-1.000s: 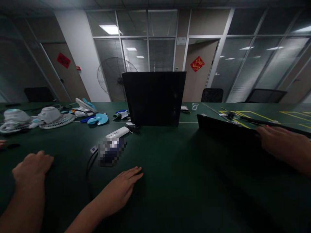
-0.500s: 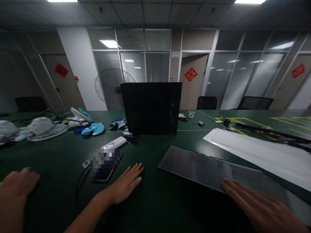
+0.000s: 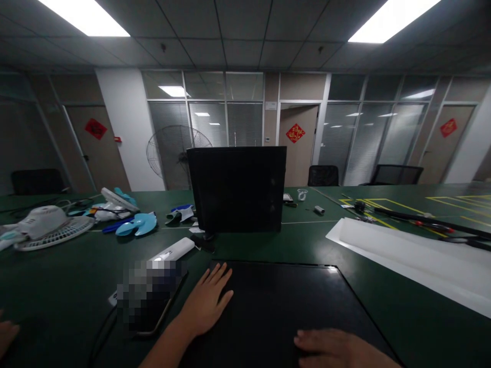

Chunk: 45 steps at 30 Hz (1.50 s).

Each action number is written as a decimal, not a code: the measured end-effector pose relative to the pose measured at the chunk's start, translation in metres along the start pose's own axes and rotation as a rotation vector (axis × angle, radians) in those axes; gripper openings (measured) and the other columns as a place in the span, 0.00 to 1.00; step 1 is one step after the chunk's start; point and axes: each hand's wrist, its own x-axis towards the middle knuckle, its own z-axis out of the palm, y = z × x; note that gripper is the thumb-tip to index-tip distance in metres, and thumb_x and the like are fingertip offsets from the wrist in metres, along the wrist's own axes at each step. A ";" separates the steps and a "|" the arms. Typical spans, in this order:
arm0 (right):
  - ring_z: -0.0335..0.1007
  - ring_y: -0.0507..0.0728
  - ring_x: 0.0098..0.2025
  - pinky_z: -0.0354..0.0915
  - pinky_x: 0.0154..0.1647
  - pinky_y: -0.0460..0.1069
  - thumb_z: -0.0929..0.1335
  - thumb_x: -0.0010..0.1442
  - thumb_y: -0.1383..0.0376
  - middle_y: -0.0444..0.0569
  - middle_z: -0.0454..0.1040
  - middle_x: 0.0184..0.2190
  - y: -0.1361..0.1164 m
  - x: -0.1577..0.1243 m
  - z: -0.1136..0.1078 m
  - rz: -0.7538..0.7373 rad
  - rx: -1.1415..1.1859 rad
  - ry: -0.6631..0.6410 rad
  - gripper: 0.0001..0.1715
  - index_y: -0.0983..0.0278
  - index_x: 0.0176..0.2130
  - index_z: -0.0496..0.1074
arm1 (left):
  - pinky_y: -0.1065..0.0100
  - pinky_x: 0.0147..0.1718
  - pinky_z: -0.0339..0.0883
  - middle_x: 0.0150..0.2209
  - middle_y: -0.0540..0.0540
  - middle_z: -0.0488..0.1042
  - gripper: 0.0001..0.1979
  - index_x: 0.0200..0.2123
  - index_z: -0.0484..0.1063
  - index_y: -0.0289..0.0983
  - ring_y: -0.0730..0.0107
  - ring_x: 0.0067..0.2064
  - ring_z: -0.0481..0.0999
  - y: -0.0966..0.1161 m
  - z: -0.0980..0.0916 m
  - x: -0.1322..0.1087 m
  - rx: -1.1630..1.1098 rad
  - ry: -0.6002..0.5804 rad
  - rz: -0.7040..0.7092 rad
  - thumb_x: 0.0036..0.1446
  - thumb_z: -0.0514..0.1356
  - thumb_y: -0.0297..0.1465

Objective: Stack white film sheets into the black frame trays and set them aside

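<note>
A flat black screen panel (image 3: 284, 301) lies on the green table in front of me. My left hand (image 3: 207, 304) is open, laid flat at the panel's left edge with fingers stretched forward. Low in the view, my right hand (image 3: 333, 347) is over the near part of the panel, its fingers extended to the left and holding nothing that shows. Left of my left hand are a dark phone-like object (image 3: 153, 312), partly blurred out, and a white elongated device (image 3: 174, 250). A black monitor (image 3: 237, 189) stands upright beyond the panel.
Another person's hand (image 3: 7, 332) shows at the far left edge. White fan parts (image 3: 49, 227) and a light-blue fan blade (image 3: 138, 225) lie at the left. A large white sheet (image 3: 414, 260) and black rods (image 3: 422, 220) occupy the right. A small clear cup (image 3: 302, 194) stands farther back.
The panel has moved from the right to directly in front of me and turned. My right hand has come left with it. The other person's hand has drawn toward the left edge.
</note>
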 end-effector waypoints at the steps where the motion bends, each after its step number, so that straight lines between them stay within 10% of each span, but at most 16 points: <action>1: 0.65 0.62 0.69 0.70 0.67 0.58 0.65 0.73 0.54 0.43 0.62 0.71 0.018 -0.003 -0.009 0.113 0.004 0.027 0.33 0.42 0.73 0.60 | 0.43 0.76 0.42 0.77 0.41 0.49 0.33 0.75 0.58 0.39 0.53 0.78 0.46 0.000 0.002 -0.003 0.034 -0.018 -0.001 0.74 0.48 0.46; 5: 0.57 0.66 0.74 0.56 0.74 0.66 0.61 0.72 0.51 0.42 0.62 0.72 0.140 -0.049 -0.022 0.572 -0.199 0.295 0.27 0.46 0.66 0.73 | 0.45 0.76 0.41 0.78 0.44 0.45 0.34 0.77 0.52 0.41 0.55 0.79 0.43 -0.001 0.000 -0.008 0.066 -0.065 -0.041 0.75 0.47 0.48; 9: 0.49 0.71 0.76 0.53 0.74 0.71 0.55 0.69 0.47 0.59 0.57 0.75 0.277 -0.129 0.010 0.864 -0.399 0.443 0.40 0.62 0.69 0.69 | 0.45 0.76 0.41 0.78 0.46 0.43 0.34 0.77 0.51 0.42 0.55 0.79 0.43 -0.003 0.001 -0.004 0.066 -0.076 -0.080 0.74 0.48 0.48; 13: 0.50 0.80 0.74 0.60 0.62 0.81 0.53 0.63 0.34 0.68 0.58 0.72 0.339 -0.181 0.041 1.270 -0.401 0.420 0.54 0.65 0.71 0.65 | 0.43 0.75 0.46 0.78 0.46 0.47 0.33 0.76 0.55 0.45 0.53 0.78 0.46 -0.012 0.007 0.004 0.077 -0.030 -0.088 0.74 0.49 0.48; 32: 0.63 0.73 0.69 0.65 0.64 0.68 0.51 0.69 0.38 0.60 0.64 0.71 0.285 -0.152 0.002 1.335 -0.278 0.339 0.48 0.62 0.69 0.69 | 0.40 0.73 0.54 0.73 0.43 0.64 0.29 0.68 0.72 0.41 0.46 0.75 0.58 -0.029 0.013 0.013 0.133 0.112 -0.146 0.71 0.51 0.46; 38: 0.79 0.72 0.49 0.73 0.45 0.65 0.50 0.72 0.50 0.64 0.80 0.52 0.261 -0.144 -0.013 1.353 -0.262 0.334 0.39 0.64 0.58 0.77 | 0.55 0.53 0.73 0.44 0.41 0.83 0.20 0.37 0.79 0.43 0.54 0.50 0.82 -0.013 0.003 0.016 0.140 0.271 -0.097 0.71 0.48 0.38; 45: 0.79 0.73 0.41 0.70 0.37 0.62 0.51 0.71 0.48 0.65 0.81 0.44 0.235 -0.128 -0.021 1.427 -0.268 0.416 0.36 0.66 0.55 0.73 | 0.63 0.32 0.56 0.23 0.47 0.71 0.23 0.21 0.56 0.41 0.62 0.30 0.76 0.002 0.003 0.019 0.270 0.120 -0.333 0.72 0.48 0.38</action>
